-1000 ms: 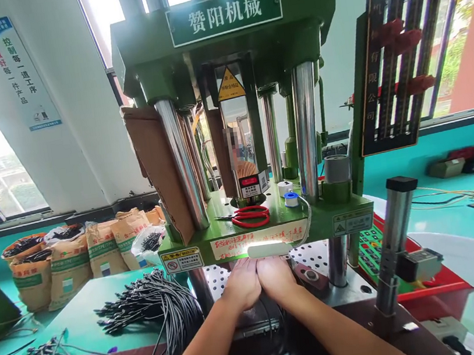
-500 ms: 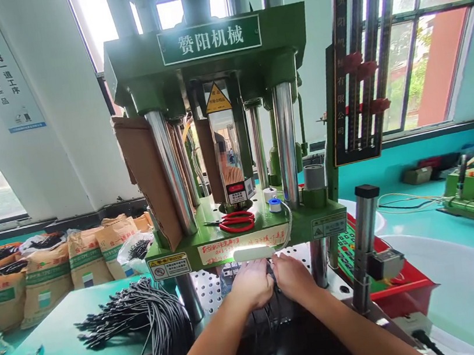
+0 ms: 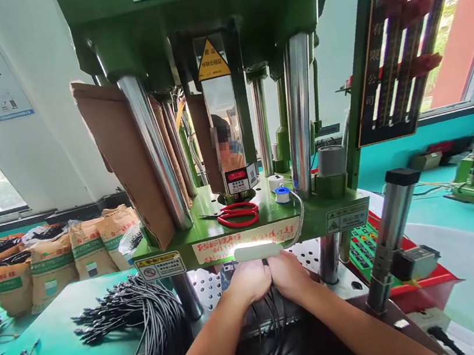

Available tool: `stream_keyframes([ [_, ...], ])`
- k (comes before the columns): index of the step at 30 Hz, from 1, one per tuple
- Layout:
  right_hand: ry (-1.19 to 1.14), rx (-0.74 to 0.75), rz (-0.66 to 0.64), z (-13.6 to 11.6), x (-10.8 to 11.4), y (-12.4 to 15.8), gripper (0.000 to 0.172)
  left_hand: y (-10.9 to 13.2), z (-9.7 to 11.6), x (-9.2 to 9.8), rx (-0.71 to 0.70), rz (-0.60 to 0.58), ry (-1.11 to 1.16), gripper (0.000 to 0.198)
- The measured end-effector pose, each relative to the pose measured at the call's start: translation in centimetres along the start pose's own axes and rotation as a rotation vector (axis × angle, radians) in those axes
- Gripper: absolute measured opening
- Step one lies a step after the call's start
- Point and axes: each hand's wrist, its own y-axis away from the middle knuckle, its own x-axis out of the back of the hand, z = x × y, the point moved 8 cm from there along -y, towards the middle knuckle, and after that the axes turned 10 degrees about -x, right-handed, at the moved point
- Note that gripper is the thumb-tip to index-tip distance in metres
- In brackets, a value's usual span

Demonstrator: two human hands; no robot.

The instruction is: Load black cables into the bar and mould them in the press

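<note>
Our left hand [image 3: 249,281] and right hand [image 3: 289,274] sit knuckle to knuckle just under the front edge of the green press [image 3: 228,114], both curled shut around a few thin black cables [image 3: 272,312]. The cables run between the two hands and hang toward us over the dark near edge of the machine bed; their far ends are hidden behind our fingers.

Far left, brown paper sacks [image 3: 50,265] stand against the wall under a window. Nearer, a thick bundle of black cords [image 3: 136,306] sprawls across the teal surface [image 3: 42,334], close to our left forearm. On the press's green platen, above our hands, lie red-handled scissors [image 3: 237,214] and a small blue spool [image 3: 282,194], with a white strip light [image 3: 258,251] touching the platen's front edge directly over our knuckles. Chrome columns [image 3: 154,154] flank the opening. To the right, a steel post with a black cap [image 3: 392,232] stands beside a red control panel [image 3: 370,247], and beyond it more teal surface reaches to tall windows.
</note>
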Motion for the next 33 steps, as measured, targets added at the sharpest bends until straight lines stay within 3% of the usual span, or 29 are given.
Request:
stream_keyframes([
  [7,0.015,0.039,0.089,-0.5,2.8,1.3,0.027,2.3,1.3,2.4,-0.044,0.083,-0.054,0.043],
  [10,0.009,0.061,0.155,-1.0,3.4,2.4,0.032,4.3,0.3,2.9,0.033,0.133,-0.104,0.051],
  [14,0.004,0.166,0.161,-2.5,2.3,3.2,0.040,5.8,-1.2,2.2,0.101,0.133,-0.135,0.056],
  [25,-0.011,0.173,0.101,-2.5,0.7,2.6,0.042,4.7,-0.8,2.0,0.080,0.169,-0.138,0.052],
  [33,-0.232,0.131,0.090,-1.9,-0.1,2.0,0.037,3.6,-0.9,2.2,0.086,0.186,-0.084,0.041],
])
